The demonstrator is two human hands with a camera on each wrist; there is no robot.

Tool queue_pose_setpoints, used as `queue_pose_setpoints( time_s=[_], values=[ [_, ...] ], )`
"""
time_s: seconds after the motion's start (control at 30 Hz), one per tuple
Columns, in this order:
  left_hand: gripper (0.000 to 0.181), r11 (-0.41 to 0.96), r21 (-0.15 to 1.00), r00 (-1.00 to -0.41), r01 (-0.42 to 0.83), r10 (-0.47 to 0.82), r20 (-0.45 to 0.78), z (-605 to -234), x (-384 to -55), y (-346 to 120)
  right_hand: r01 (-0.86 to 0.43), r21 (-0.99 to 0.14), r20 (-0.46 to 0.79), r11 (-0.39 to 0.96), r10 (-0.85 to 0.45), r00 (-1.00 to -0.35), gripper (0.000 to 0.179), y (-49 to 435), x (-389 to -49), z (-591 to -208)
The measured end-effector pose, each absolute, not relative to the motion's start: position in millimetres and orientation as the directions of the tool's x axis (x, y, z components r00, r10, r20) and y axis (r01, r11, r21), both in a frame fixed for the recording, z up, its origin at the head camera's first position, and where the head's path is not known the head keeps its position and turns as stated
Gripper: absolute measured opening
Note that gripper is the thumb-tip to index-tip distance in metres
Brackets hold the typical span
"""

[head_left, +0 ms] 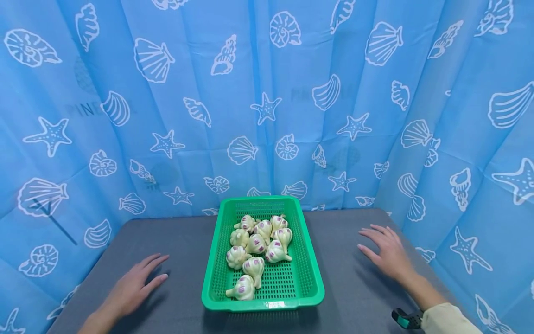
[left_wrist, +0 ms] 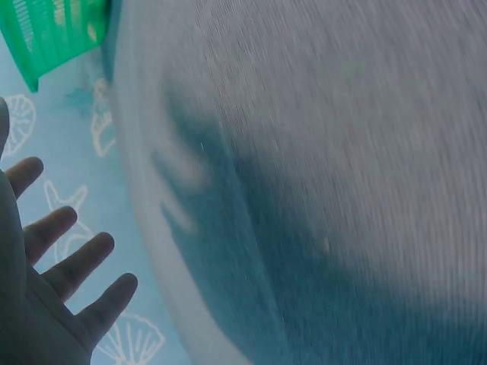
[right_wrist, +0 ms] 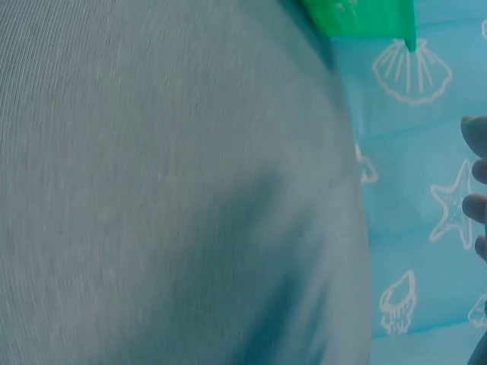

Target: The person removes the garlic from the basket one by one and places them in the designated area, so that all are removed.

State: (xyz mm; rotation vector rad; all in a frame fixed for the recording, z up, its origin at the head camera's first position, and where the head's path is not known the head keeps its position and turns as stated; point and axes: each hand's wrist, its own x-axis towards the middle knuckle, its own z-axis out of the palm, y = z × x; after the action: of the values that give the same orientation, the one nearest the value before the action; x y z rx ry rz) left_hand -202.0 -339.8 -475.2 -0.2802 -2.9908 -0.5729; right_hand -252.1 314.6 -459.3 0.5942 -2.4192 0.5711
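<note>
Between the two hands stands a green plastic basket (head_left: 314, 278) with several garlic bulbs (head_left: 256, 243) in it, white with purple patches. The bulbs lie mostly in its middle and left; bare mesh shows at the front right. Left of the basket, my left hand (head_left: 132, 285) hovers over the table with fingers extended and holds nothing. In the left wrist view its fingers are spread apart, and the basket's corner shows at the top left. My right hand (head_left: 385, 250), likewise holding nothing, is over the table to the right of the basket. Only its fingertips (right_wrist: 475, 207) show in the right wrist view.
A dark grey cloth-like surface covers the table (head_left: 179, 241). Blue curtains (head_left: 267, 116) with white shell and starfish prints hang behind it and along both sides. A dark band with a green part (head_left: 403, 321) sits at the right wrist, beside a pale sleeve (head_left: 446, 320).
</note>
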Motion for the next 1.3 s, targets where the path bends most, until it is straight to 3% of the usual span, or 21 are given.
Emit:
queue_pose_setpoints(
  time_s=[0.7, 1.03, 1.3],
  values=[
    [0.041, 0.654, 0.704, -0.948, 0.277, 0.066, 0.311, -486, -197, -297, -0.476, -0.532, 0.615, 0.7, -0.067, -0.786, 0.021, 259, -246, -448],
    [0.038, 0.542, 0.808, -0.959, 0.232, -0.012, 0.283, -482, -192, -275, -0.448, -0.633, 0.548, 0.632, -0.043, -0.835, 0.02, 238, -244, -439],
    [0.038, 0.413, 0.888, -0.966, 0.199, -0.069, 0.249, -478, -192, -260, -0.483, -0.671, 0.556, 0.563, -0.049, -0.83, 0.02, 227, -249, -428]
  ],
)
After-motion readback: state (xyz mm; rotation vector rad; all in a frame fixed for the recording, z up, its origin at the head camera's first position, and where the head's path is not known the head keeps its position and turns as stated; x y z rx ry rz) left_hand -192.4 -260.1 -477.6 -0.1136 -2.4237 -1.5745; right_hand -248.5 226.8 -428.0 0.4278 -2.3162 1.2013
